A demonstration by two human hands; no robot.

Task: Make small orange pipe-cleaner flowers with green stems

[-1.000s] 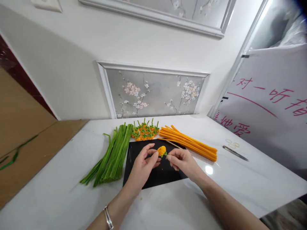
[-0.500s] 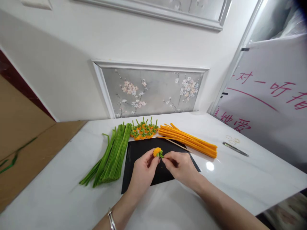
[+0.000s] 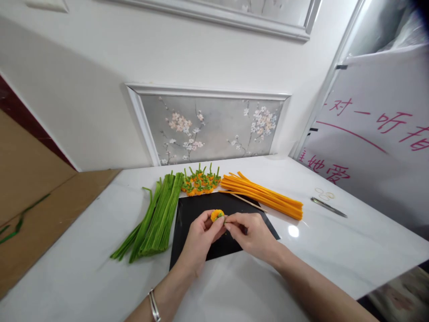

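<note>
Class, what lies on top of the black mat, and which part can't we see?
A thin stick lies across the black mat near its far right corner. The left hand and right hand, holding an orange flower, block the mat's middle; anything behind them is hidden.

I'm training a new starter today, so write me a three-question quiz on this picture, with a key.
1. What is the left hand holding?
A) a thin wooden stick
B) the small orange-and-green piece
C) a yellowish ring

2. True or false: the green bundle lies to the left of the black sheet.

3. Fill in the colour: of the two loose bundles, the one nearer the silver tool is ____.

Key: 1. B. 2. True. 3. Orange.
</note>
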